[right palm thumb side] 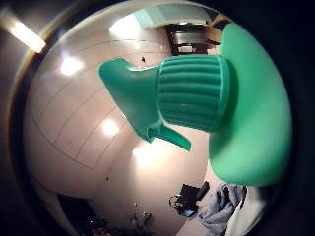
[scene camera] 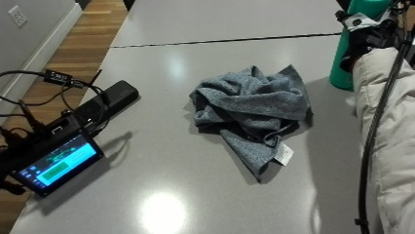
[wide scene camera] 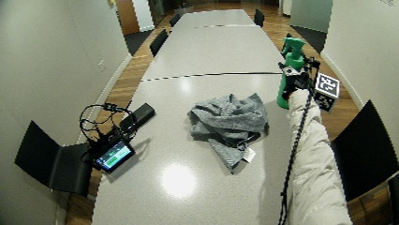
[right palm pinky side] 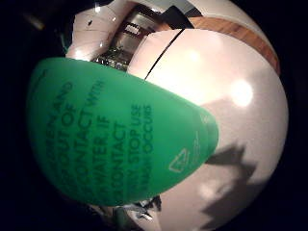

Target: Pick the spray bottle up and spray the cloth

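Note:
A green spray bottle [scene camera: 342,66] stands upright on the grey table [scene camera: 195,195], at its right side. My gloved right hand [scene camera: 368,35] wraps round the bottle's upper part, below the spray head [wide scene camera: 293,47]. The bottle's printed body [right palm pinky side: 120,134] fills the little finger side palm view. In the thumb side palm view I see the ribbed collar [right palm thumb side: 194,93], with the nozzle and trigger [right palm thumb side: 170,135] beside it. A crumpled grey cloth [scene camera: 253,109] with a white label lies in the middle of the table, left of the bottle and apart from it. That cloth [right palm thumb side: 221,204] also shows in the thumb side palm view.
At the table's left edge lies a lit screen device [scene camera: 58,163] with cables, and a black box [scene camera: 110,97] sits beside it. A seam [scene camera: 227,40] crosses the table behind the cloth. Black chairs [wide scene camera: 53,161] stand around the table.

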The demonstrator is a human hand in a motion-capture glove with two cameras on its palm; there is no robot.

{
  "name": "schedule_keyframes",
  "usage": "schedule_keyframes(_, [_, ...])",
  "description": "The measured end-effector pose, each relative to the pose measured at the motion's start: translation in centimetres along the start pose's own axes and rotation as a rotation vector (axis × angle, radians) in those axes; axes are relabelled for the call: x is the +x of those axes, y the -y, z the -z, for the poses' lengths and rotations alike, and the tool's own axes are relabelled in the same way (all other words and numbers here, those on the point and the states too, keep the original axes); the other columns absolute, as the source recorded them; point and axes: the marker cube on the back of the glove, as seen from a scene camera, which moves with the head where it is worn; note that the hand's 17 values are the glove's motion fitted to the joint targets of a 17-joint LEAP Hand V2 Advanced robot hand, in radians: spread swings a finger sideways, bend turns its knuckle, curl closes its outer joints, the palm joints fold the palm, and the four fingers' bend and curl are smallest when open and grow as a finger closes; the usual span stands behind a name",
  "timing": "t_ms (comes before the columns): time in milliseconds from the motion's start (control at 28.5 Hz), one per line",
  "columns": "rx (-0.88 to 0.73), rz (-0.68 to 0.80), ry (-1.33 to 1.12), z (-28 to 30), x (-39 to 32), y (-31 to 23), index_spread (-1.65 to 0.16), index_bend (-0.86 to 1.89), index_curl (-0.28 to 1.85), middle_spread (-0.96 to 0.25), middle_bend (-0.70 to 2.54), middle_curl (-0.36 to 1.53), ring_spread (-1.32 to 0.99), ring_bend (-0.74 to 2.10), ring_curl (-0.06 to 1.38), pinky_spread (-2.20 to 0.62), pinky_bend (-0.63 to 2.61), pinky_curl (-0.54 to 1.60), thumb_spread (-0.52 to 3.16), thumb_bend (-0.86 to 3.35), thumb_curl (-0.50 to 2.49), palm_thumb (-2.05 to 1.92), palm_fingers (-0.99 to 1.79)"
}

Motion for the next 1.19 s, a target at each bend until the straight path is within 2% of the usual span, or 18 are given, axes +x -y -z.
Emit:
schedule_keyframes(246, [-0.036,0.062,-0.076,0.5,-0.6,-0.3,-0.29,0.15,0.38,-0.13,0.42,0.44,-0.14,0.59,0.43,-0.12,0.31,0.36,0.61,0.08,0.55,1.22,0.82])
schedule_keyframes(773, [-0.154,0.560,-0.659,-5.1,-12.1,-2.4,-0.28,0.13,0.38,-0.13,0.36,0.48,-0.15,0.56,0.45,-0.15,0.32,0.39,0.52,0.04,0.60,1.24,0.84])
schedule_keyframes(984, [-0.128,0.732,-0.929,-7.2,-13.3,-2.9,-0.28,0.13,0.38,-0.13,0.34,0.49,-0.15,0.56,0.46,-0.16,0.32,0.41,0.50,0.02,0.61,1.24,0.85])
schedule_keyframes(1194, [-0.149,0.819,-1.107,-8.7,-12.5,-4.0,-0.28,0.13,0.37,-0.13,0.33,0.50,-0.15,0.55,0.47,-0.16,0.31,0.42,0.48,0.01,0.63,1.25,0.86])
